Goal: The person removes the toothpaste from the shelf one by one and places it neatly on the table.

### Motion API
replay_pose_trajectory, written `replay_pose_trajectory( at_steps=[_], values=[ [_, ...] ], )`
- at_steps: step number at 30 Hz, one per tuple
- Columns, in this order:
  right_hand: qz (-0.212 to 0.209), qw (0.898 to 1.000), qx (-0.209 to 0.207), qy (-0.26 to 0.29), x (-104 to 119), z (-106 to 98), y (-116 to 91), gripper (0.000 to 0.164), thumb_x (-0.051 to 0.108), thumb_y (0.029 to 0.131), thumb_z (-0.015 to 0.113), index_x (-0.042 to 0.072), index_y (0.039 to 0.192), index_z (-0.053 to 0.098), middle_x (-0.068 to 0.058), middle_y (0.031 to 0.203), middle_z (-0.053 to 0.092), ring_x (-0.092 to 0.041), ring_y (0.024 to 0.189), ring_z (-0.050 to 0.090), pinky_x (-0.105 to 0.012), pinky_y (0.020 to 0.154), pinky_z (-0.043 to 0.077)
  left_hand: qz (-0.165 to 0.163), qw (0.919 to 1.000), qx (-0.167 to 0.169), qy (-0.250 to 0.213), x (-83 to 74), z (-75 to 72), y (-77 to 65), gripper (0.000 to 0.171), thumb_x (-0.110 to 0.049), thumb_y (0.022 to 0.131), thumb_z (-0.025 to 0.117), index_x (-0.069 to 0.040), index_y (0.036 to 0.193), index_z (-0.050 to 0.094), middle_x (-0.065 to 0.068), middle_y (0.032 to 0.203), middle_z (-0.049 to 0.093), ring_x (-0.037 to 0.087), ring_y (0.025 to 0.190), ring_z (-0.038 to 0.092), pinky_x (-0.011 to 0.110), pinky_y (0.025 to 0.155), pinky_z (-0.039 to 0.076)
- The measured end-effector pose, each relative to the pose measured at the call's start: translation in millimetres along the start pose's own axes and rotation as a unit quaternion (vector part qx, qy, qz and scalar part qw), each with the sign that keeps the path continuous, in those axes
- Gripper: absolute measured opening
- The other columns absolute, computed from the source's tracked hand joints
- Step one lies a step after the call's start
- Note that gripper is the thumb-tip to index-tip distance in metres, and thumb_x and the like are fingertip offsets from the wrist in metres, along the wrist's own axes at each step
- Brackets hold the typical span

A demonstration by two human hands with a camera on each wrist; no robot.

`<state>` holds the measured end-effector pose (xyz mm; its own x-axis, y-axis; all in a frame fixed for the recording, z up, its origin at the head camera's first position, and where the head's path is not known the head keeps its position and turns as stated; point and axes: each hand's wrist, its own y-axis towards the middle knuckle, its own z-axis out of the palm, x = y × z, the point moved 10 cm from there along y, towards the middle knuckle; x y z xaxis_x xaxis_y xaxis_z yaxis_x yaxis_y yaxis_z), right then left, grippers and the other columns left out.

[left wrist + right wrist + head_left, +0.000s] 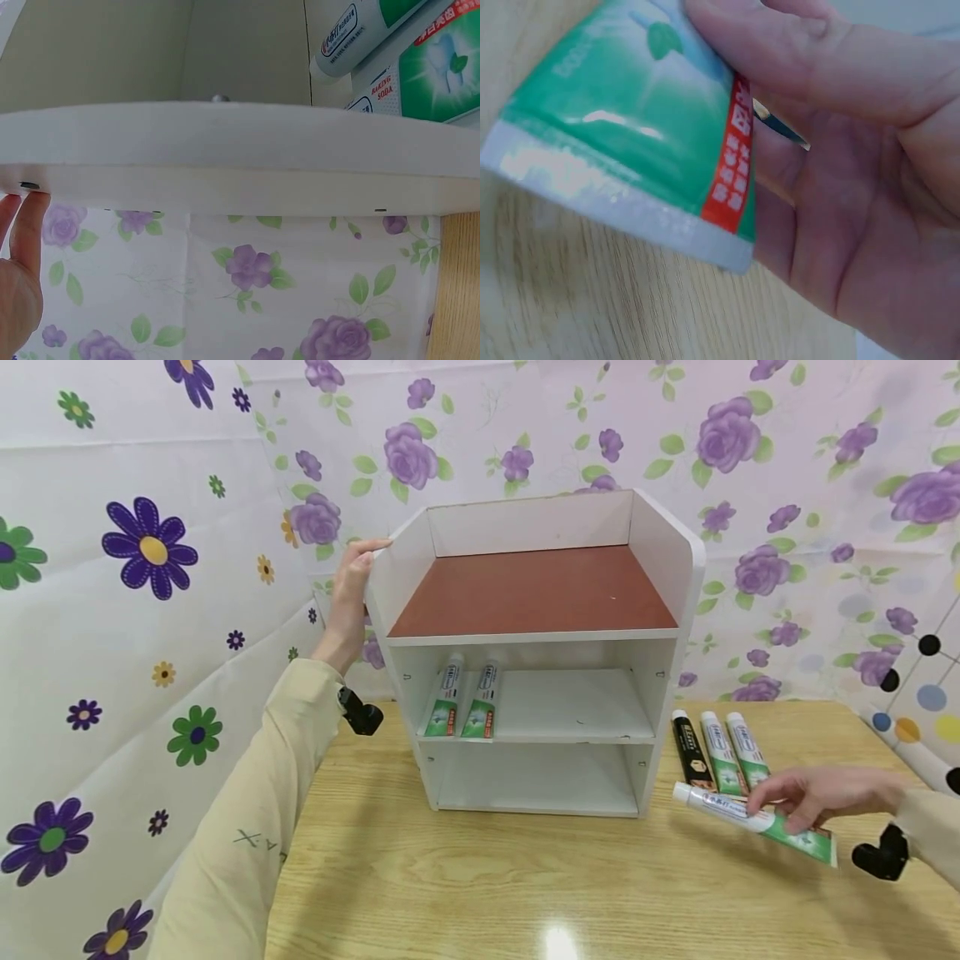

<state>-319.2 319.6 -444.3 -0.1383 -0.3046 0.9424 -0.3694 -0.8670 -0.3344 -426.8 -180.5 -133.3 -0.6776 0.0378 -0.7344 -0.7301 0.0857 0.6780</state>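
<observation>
My right hand (828, 797) pinches a white and green toothpaste tube (723, 806) between thumb and fingers, just above the table at the right. The tube lies tilted, its white cap pointing left towards the shelf. In the right wrist view its flat crimped end (622, 202) and red stripe show close up. My left hand (348, 597) rests on the upper left edge of a small white shelf unit (532, 639), with fingertips against the outside of its side panel (240, 187). Two similar toothpaste tubes (444, 697) lie side by side at the left of the middle shelf board (570, 706).
Right of the unit, a black tube (692, 747) and two white and green tubes (723, 752) lie in a row, partly behind the held tube. The unit has a brown top (536, 589) with raised sides and stands on a wooden table (480, 877). Flowered cloth (517, 427) hangs behind.
</observation>
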Motion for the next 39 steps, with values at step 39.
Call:
replay_pose_trajectory(
  at_steps=[39],
  values=[
    [-0.015,0.890,-0.449,-0.078,-37,-112,-66,0.045,0.015,0.091,0.054,0.007,0.133,0.041,-0.030,0.132,0.025,-0.020,0.069,0.052,-0.036,0.057,0.046,0.004,1.0000,0.000,-0.004,-0.5,0.8,1.2,0.038,-0.035,0.088,0.041,-0.011,0.114,0.055,0.014,0.096,0.054,0.019,0.070,0.054,0.030,0.055,0.046]
  ],
)
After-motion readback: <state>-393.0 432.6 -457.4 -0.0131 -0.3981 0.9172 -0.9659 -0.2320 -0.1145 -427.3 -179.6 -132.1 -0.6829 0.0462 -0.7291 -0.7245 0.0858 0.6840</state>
